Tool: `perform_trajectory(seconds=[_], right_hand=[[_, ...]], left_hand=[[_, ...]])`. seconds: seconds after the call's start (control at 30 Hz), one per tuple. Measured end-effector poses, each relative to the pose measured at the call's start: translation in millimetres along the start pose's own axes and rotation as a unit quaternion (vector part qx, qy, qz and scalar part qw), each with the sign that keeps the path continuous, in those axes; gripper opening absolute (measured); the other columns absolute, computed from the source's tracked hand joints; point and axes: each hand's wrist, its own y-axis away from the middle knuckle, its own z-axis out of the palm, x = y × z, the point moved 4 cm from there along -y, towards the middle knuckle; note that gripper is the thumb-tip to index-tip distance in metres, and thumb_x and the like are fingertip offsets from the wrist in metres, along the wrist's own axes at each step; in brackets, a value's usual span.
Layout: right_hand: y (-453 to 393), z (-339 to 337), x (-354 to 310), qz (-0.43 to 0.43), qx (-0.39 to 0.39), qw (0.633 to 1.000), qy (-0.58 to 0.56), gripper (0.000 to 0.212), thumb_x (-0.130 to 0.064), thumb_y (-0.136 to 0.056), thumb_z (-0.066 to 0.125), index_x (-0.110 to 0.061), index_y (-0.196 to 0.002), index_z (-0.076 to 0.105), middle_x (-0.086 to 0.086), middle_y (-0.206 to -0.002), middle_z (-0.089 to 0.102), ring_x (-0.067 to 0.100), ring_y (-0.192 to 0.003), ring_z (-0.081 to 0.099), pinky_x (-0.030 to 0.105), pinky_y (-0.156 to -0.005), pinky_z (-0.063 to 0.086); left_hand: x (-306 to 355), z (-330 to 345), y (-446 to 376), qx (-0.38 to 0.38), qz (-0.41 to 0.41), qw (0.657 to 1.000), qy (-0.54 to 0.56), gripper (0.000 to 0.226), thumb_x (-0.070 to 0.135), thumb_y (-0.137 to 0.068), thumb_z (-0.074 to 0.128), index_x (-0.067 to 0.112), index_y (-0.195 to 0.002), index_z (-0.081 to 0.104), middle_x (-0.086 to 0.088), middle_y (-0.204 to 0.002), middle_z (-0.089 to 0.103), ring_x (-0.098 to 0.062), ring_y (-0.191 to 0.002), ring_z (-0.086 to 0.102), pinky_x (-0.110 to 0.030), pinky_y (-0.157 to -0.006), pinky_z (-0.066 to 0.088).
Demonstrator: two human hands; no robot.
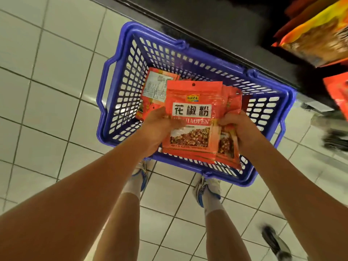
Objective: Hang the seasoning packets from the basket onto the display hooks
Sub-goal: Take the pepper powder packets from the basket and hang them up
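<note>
You are looking straight down at your own two arms reaching over a blue plastic basket [120,87] that sits on a pale tiled floor [47,63]. Both hands hold a small stack of red seasoning packets [192,117] just above the basket's open top.

Your left hand [160,129] grips the stack's left edge, thumb curled over the front of the top packet. Your right hand [239,130] grips the right edge, fingers curled around the packets behind the front one, which fan out slightly to the right. Neither hand is spread flat; both pinch the stack.

The packets stand with their long axis running away from you. The small round hang hole [193,84] is at the far end, the end pointing away from your body, and your hands hold the near half. So the hole end is free and leads.

More packets [156,87] lie loose in the basket below, one showing its white label side.

The display lies ahead and to your right: bright orange and yellow bags [316,38] hang there above a dark shelf base [216,25]. The hooks themselves are not visible here. Your right hand is the nearer one to that display, so it is probably the better one to carry a packet up, hole first.

Your feet, in white socks and shoes [205,187], show beneath the basket.
</note>
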Motion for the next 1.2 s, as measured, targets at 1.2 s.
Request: perform_trajectory(seconds=[1.2], right_hand=[[723.9,251.8,-514.8,-0.670,0.156,0.716,0.114,0.020,-0.055,-0.076,0.070,-0.036,-0.077,0.077,-0.012,-0.075,0.075,0.007,-0.069,0.066,0.035,-0.069,0.060]], left_hand=[[480.2,119.2,709.6,-0.085,0.555,0.827,-0.005,0.015,0.022,-0.069,0.077,0.022,-0.084,0.081,-0.004,-0.085,0.079,-0.017,-0.071,0.075,-0.032,-0.063,0.060]])
